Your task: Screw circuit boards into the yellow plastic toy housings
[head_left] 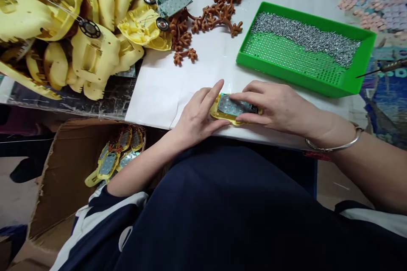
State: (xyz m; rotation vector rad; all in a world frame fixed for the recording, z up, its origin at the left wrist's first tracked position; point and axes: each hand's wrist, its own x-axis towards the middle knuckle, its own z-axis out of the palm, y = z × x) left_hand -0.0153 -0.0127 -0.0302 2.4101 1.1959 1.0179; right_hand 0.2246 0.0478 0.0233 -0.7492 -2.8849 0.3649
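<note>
A yellow plastic shell half (218,114) lies at the near edge of the white work surface, with a green-edged circuit board (233,105) set over it. My left hand (200,112) holds the shell's left end between thumb and fingers, its index finger pointing up and away. From the right, my right hand (273,103) has its fingertips on the board's far side and its thumb along the near side. The right end of shell and board is partly hidden under that hand.
A green perforated tray (303,80) of small metal screws (305,36) stands behind my right hand, a screwdriver (389,67) at its right. Brown antler-like pieces (219,19) and piled yellow shells (95,57) lie at back and left. A cardboard box (63,169) below holds assembled pieces (108,164).
</note>
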